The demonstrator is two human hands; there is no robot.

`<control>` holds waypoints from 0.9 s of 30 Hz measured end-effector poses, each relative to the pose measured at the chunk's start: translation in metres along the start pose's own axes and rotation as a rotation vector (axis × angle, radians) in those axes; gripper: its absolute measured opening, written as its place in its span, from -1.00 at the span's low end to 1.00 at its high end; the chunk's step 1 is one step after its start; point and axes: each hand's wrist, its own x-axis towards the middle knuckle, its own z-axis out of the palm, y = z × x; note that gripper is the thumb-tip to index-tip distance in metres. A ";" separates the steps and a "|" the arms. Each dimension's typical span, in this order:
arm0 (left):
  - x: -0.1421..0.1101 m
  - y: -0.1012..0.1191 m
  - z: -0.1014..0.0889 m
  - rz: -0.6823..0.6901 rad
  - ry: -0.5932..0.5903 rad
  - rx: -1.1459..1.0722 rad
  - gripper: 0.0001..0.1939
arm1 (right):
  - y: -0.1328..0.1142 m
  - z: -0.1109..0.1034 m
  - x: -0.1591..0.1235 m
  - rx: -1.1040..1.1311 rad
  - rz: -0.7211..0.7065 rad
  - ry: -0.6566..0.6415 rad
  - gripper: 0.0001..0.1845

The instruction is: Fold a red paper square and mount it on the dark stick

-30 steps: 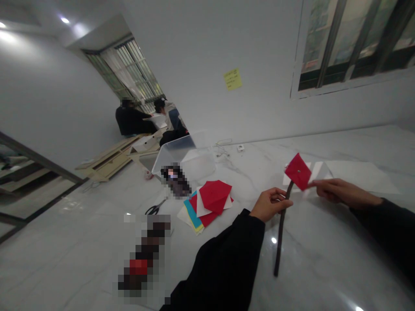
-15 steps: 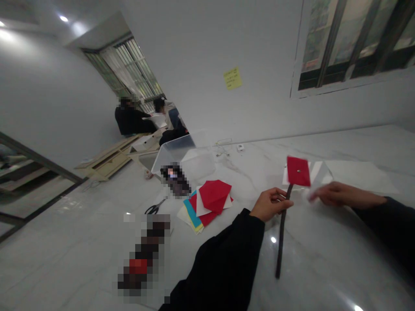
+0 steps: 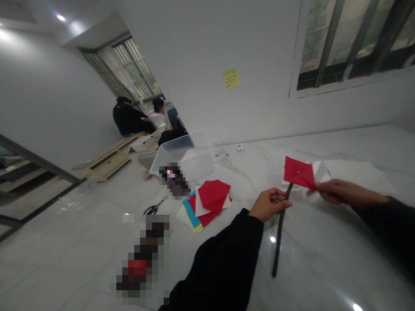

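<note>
My left hand (image 3: 268, 205) is closed around the upper part of a dark brown stick (image 3: 278, 246), which hangs down nearly upright, leaning a little. At the stick's top sits a square of red paper (image 3: 293, 167) with a small metal-looking fastener near its middle. My right hand (image 3: 342, 191) is to the right of the paper, fingers pinched at its lower right corner; that corner stretches toward the fingertips, which are blurred by motion. Behind the red square lies white paper (image 3: 359, 172) on the marble-patterned surface.
Left of my left arm lie a pile of coloured paper sheets (image 3: 214, 196), black-handled scissors (image 3: 151, 210) and two pixelated objects. A clear plastic bin (image 3: 173, 149) stands farther back. A yellow sticky note (image 3: 231, 78) is on the wall. Two people sit at the far left.
My right hand has come to the red paper's lower right corner, and that corner now reaches out toward the fingers. The stick's lower end has swung slightly left.
</note>
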 end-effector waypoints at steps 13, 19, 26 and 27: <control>-0.002 0.006 0.004 -0.006 0.063 -0.023 -0.50 | 0.003 0.000 0.009 0.124 0.057 0.419 -0.31; 0.000 0.003 0.001 0.009 0.089 -0.029 -0.49 | -0.016 0.027 -0.015 -0.050 0.033 -0.636 -0.52; 0.002 0.004 0.007 0.066 0.161 -0.245 -0.46 | -0.004 0.044 0.006 0.108 -0.042 -0.167 -0.45; 0.002 0.005 0.010 0.068 0.162 -0.274 -0.46 | -0.004 0.053 0.007 0.119 -0.060 -0.210 -0.43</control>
